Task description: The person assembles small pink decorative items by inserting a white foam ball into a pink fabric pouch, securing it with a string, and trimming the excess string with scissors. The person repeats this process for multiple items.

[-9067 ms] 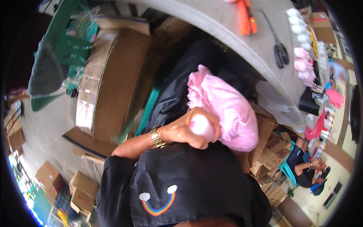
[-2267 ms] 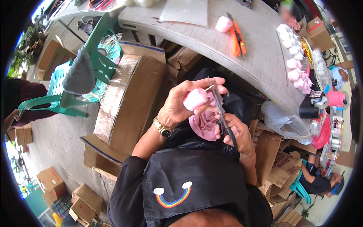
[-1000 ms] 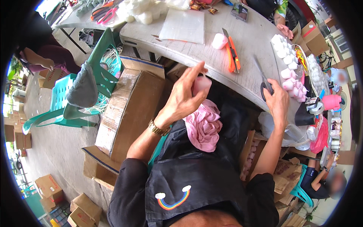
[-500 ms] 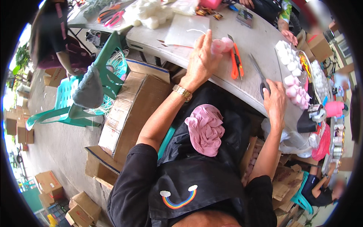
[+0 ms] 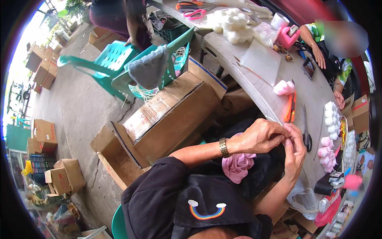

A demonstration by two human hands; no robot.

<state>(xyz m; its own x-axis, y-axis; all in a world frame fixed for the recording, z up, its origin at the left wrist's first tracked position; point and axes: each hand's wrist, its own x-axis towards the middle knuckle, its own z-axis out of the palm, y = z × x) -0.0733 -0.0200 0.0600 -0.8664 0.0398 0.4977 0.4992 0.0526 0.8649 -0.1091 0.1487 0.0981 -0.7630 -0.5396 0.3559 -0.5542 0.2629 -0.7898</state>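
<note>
My left hand, with a gold watch on its wrist, is closed in a pinch over the table's near edge. A thin white strip shows beside its fingers. The fingertips of my right hand meet those of the left, also pinched; what lies between them is hidden. Just right of my hands lie black-handled scissors, and beyond them orange cutter knives. Pink rolled pieces sit past the cutters, near a clear plastic sheet. A bunched pink cloth rests on my lap below the hands.
White rolls and pink rolls line the table's right side. A phone lies near a co-worker's hand. Left of me stand a long cardboard box and green plastic chairs. White balls are heaped farther off.
My left hand has come back from beside the pink rolls to my right hand. My right hand has let go of the scissors, which lie on the table. The view has turned.
</note>
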